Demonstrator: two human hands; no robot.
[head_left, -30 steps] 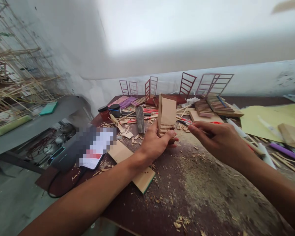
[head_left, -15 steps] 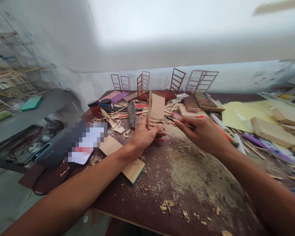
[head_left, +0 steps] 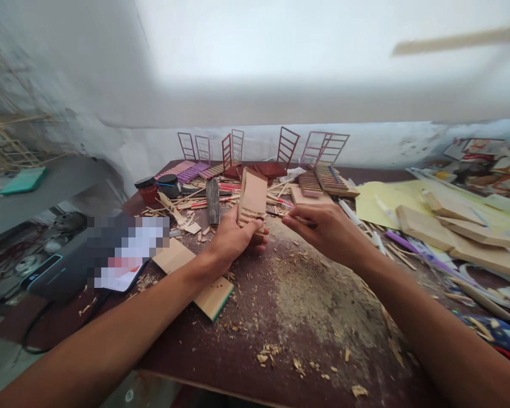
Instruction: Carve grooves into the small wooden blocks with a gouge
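My left hand [head_left: 233, 238] is closed around a pale wooden block [head_left: 254, 192], which stands tilted upright above the table. Carved, stepped grooves run across the block's lower end, near my thumb. To the right, my right hand [head_left: 317, 226] pinches a slim carving tool [head_left: 275, 214]. Its thin dark tip points left at the grooved end; whether it touches the wood I cannot tell. Most of the tool's handle is hidden in my fingers. Beneath my left forearm lies a flat wooden board [head_left: 215, 294] with a green edge.
Wood chips [head_left: 267, 354] and sawdust litter the dark red table [head_left: 246, 351]. Behind the block stand small ladder-backed frames [head_left: 288, 147], sticks and a dark weathered wood piece [head_left: 213, 201]. Lidded jars [head_left: 168, 185] and a phone [head_left: 130, 272] are left; wooden blocks [head_left: 425, 226] lie on yellow paper [head_left: 382, 198] right.
The view has swung to the right, so the scene sits further left. My right hand has brought the tool closer to the block's grooved end. My left hand keeps its hold.
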